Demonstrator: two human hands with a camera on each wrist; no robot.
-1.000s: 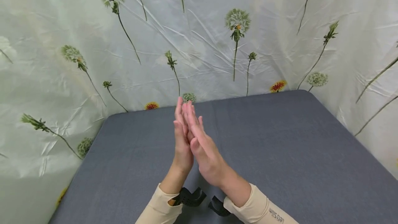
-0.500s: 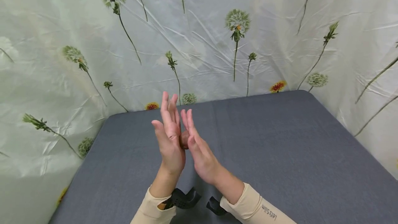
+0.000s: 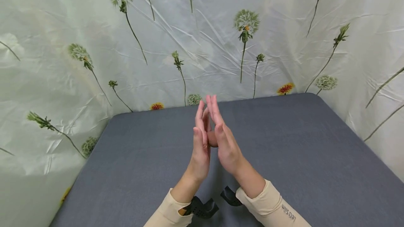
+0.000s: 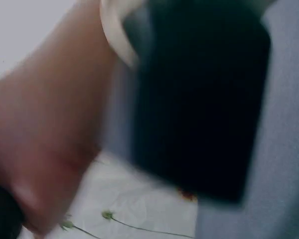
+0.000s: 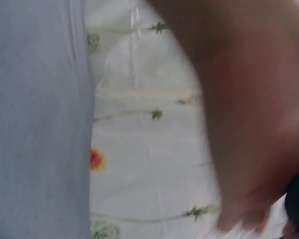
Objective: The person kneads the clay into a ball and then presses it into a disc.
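A small brown ball, smooth and rounded, sits between my two upright palms in the head view. My left hand touches it from the left with straight fingers. From the right, my right hand presses against it, fingers also extended and leaning toward the left fingertips. Below the ball the heels of the hands stand apart. Both wrist views are blurred; a dark rounded shape, partly cut off, shows beside the hand in the left wrist view and in the right wrist view. The ball's material cannot be told.
A table with a grey-blue cloth cover lies beneath the hands. Behind and beside it hangs a pale curtain printed with dandelions. Black wrist mounts project below the cream sleeves.
The hands pressed together, then slid against each other, the left turning outward half a second ago. Now both have moved right and stand level again, the ball showing between them.
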